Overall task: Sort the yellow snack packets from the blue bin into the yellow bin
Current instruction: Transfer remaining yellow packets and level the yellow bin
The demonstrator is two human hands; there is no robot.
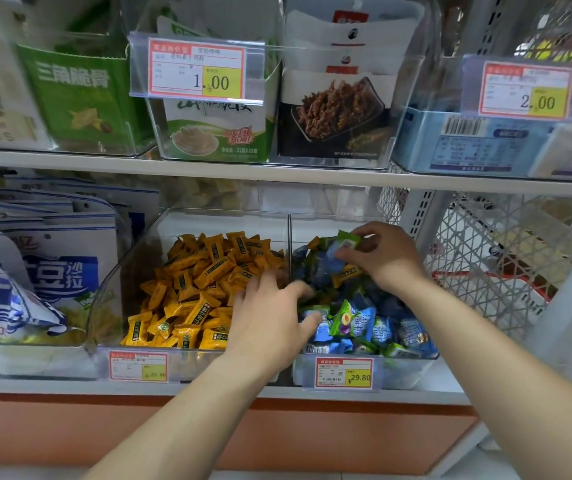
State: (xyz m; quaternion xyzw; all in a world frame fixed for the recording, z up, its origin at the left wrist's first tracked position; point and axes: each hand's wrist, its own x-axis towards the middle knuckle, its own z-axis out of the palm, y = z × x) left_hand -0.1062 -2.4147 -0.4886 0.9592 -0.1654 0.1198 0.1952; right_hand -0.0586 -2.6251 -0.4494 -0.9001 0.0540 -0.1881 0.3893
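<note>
The yellow bin (104, 299) is a clear tub on the lower shelf, heaped with yellow snack packets (204, 271). To its right, the blue bin (412, 374) holds blue and green packets (364, 323). A stray yellow packet (346, 273) lies among them, just under my right hand (386, 258), and another yellow corner (314, 242) shows at the back. My right hand pinches a green and blue packet (348, 241) at the back of the blue bin. My left hand (270, 317) lies flat over the divider between the bins, fingers spread, thumb and forefinger touching the blue packets.
Price tags (344, 373) hang on the bin fronts. Left of the yellow bin stand blue and white pouches (59, 271). The upper shelf (277, 173) overhangs closely with boxed snacks. A white wire mesh panel (485, 258) and a shelf post stand at the right.
</note>
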